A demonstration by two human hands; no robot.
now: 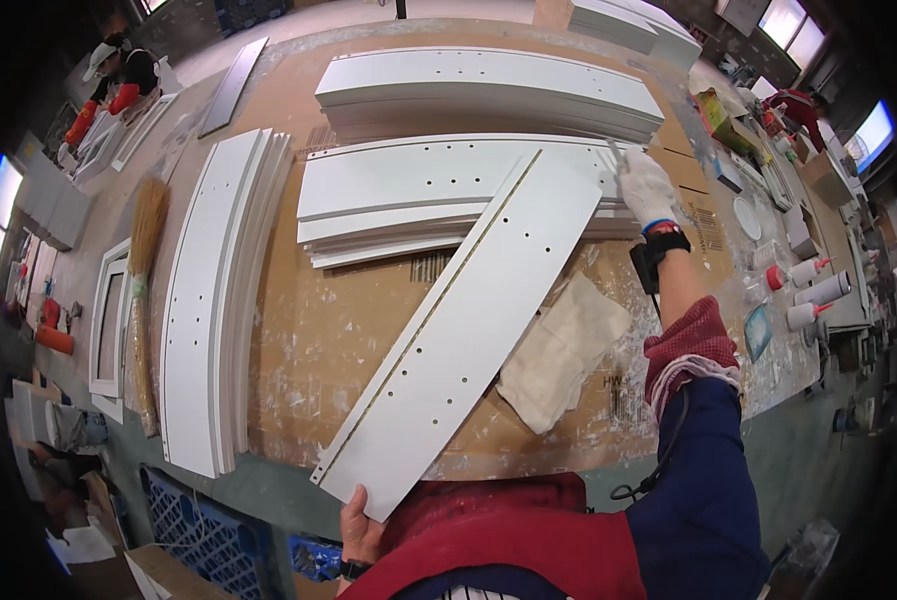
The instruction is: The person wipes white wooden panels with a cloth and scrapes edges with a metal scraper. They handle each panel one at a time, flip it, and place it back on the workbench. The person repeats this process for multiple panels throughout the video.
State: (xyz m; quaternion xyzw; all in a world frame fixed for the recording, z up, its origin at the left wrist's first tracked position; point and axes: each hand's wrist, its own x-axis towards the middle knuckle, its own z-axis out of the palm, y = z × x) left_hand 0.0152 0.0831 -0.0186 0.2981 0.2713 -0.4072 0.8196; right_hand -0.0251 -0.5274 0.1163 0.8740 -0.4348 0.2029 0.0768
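Panel [468,330] clamped in fingers of left hand [361,530], slanting away; boards [368,185] near fingers of right hand [648,186], grip unclear.

Looks like a workshop, dark toward the frame's rim. Glows white through a paned window [791,28] at upper right, a second window [870,134] below it and a third window [2,194] at far left. Shows a dark wall [725,45] at upper right, a grey-green floor [768,450] at lower right, and a wide table [318,405], spread with white-spotted brown cardboard, across the middle.
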